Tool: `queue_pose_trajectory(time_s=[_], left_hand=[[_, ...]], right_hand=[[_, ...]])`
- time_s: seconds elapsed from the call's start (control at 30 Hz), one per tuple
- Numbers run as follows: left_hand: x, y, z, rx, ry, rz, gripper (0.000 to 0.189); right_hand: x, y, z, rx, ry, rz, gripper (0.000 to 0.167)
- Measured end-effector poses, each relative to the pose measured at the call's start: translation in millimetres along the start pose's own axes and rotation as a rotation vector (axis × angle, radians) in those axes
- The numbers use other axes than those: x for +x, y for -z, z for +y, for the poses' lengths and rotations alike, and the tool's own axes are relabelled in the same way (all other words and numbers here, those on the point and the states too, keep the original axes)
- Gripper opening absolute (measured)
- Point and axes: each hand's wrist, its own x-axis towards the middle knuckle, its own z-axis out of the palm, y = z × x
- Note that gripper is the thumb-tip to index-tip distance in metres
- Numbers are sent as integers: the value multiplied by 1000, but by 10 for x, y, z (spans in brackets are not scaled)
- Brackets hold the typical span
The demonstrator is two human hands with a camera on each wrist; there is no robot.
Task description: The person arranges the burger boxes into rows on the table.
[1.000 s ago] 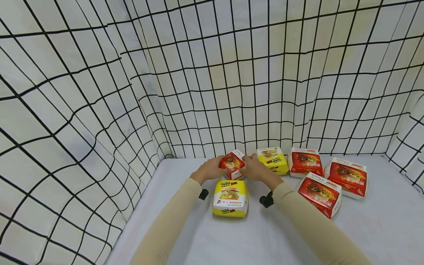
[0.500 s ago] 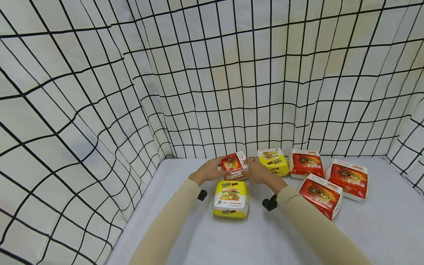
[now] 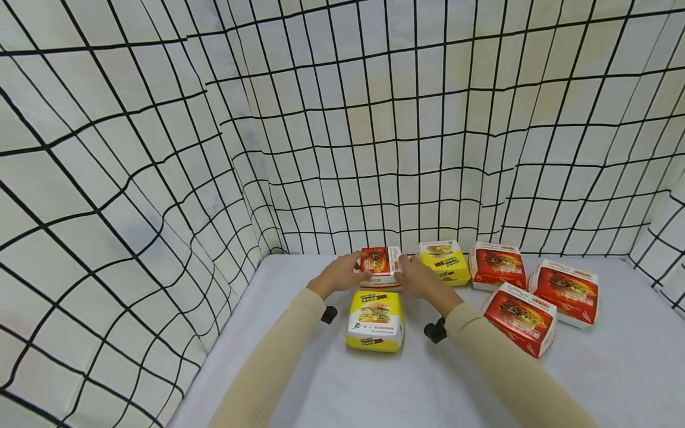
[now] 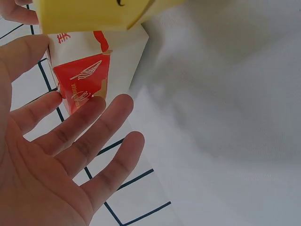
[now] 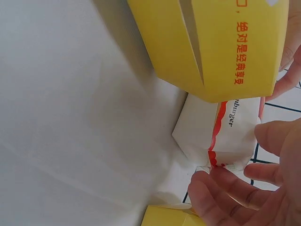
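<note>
Between my two hands, near the back of the table, is a red and white hamburger box [image 3: 377, 261]. The left hand [image 3: 339, 276] holds its left side, thumb toward the front and fingers spread along the side; the left wrist view shows a red corner panel [image 4: 87, 77] by those fingertips. On the opposite side the right hand [image 3: 423, 278] grips it, with the thumb at the front and fingers bent round the corner of the white wall [image 5: 240, 134]. Directly in front stands a yellow and white burger box [image 3: 376, 321], which partly hides the red one in both wrist views.
A second yellow box [image 3: 444, 261] stands just right of the right hand. Farther right are three red burger boxes, one at the back [image 3: 497, 266], one at the far right [image 3: 566, 291] and one nearer [image 3: 520, 318]. Black-gridded white cloth [image 3: 353, 148] walls the white table [image 3: 407, 386].
The red hamburger box has turned between the hands, from slanted to nearly square with the yellow box in front. Both hands stay on it, and the camera view has shifted slightly.
</note>
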Motion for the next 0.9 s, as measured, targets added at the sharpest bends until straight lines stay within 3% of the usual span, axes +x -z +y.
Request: queue_pose_trajectory(time_s=[0.6,0.9], left_hand=[[13,-17,-20,9,-5,31,50],[22,-14,-20,-13,2,110,43]], right_hand=[[-30,-53,-1,-6,43,49,54],[-15,61,-4,30,61,95,39]])
